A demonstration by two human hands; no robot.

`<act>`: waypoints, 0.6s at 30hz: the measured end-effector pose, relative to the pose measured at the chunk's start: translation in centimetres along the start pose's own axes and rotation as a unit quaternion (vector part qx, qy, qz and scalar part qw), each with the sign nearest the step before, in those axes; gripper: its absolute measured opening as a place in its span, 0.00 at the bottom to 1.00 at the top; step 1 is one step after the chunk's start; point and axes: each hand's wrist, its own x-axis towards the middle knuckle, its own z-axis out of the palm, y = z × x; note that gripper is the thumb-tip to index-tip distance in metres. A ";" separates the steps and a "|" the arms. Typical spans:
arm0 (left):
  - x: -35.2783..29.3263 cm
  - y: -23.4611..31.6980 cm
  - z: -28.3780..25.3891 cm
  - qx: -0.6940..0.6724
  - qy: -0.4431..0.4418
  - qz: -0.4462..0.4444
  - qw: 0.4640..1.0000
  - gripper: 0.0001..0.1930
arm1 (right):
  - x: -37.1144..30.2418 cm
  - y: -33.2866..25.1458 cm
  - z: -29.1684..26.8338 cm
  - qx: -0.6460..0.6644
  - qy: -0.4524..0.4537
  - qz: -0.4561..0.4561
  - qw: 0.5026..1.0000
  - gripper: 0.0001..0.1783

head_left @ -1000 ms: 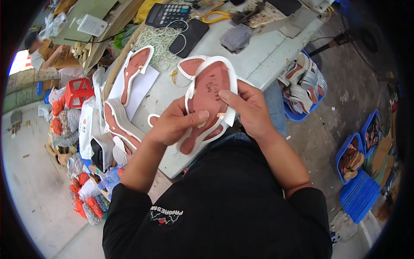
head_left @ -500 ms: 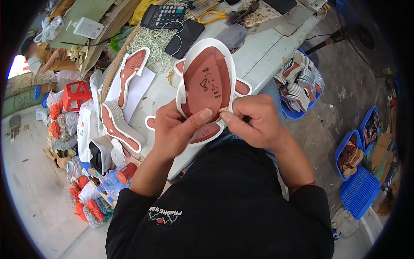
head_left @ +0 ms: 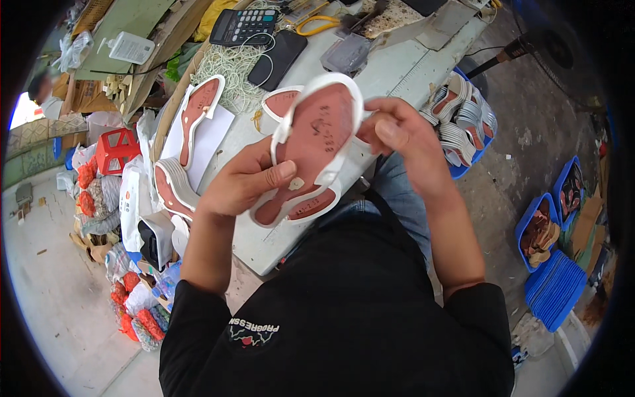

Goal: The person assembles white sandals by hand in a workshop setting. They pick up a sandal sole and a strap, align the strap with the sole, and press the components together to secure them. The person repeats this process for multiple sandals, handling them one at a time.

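A shoe sole [head_left: 321, 129] with a white rim and a reddish-brown inner face, handwritten marks on it, is held over the table's near edge. My left hand [head_left: 248, 175] grips it at the left side of its waist, the thumb on the inner face. A small pale patch shows on the sole near that thumb. Beside the sole's right edge, my right hand [head_left: 400, 132] has its fingers loosely bent and apart, with nothing seen in them. Behind the held sole, more soles lie on the table, among them one at the upper left [head_left: 281, 102] and one below [head_left: 314, 204].
On the grey table [head_left: 248, 241] are a stack of soles [head_left: 173, 188], a single sole [head_left: 198, 112] on white paper, tangled string [head_left: 228, 76], a phone [head_left: 278, 59], a calculator [head_left: 243, 26] and yellow scissors [head_left: 317, 25]. A blue basket [head_left: 458, 171] of soles stands at right.
My right hand has let go of the sole's lower right edge and moved up and right. The held sole has tilted, and more of its narrow end shows.
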 end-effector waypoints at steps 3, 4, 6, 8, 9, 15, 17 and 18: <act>1.8 2.0 -1.0 0.123 -0.043 -0.039 0.991 0.15 | 1.4 0.1 -1.2 0.046 -0.076 0.110 0.990 0.12; 2.5 2.2 -1.1 0.160 -0.019 -0.011 0.987 0.15 | 1.3 0.1 -1.1 0.030 -0.056 0.092 0.994 0.13; 3.8 3.1 -1.5 0.238 0.037 0.049 0.969 0.16 | 1.7 0.3 -0.8 -0.001 -0.024 0.050 0.998 0.16; 5.7 3.3 -2.9 0.236 0.030 0.086 0.968 0.15 | 2.1 0.9 -1.0 0.011 0.009 0.033 0.999 0.17; 6.7 3.8 -3.4 0.237 0.027 0.090 0.967 0.15 | 2.5 1.4 -1.2 0.042 0.021 0.022 0.999 0.17; 13.5 7.4 -6.2 0.248 -0.007 0.075 0.966 0.14 | 5.6 -0.4 -0.9 0.021 0.094 -0.066 0.993 0.17; 13.8 8.0 -7.4 0.254 -0.018 0.059 0.965 0.13 | 5.8 -0.2 -0.7 0.001 0.087 -0.071 0.994 0.14; 13.9 8.3 -7.8 0.258 -0.024 0.050 0.965 0.12 | 6.0 0.0 -0.5 -0.008 0.085 -0.074 0.994 0.13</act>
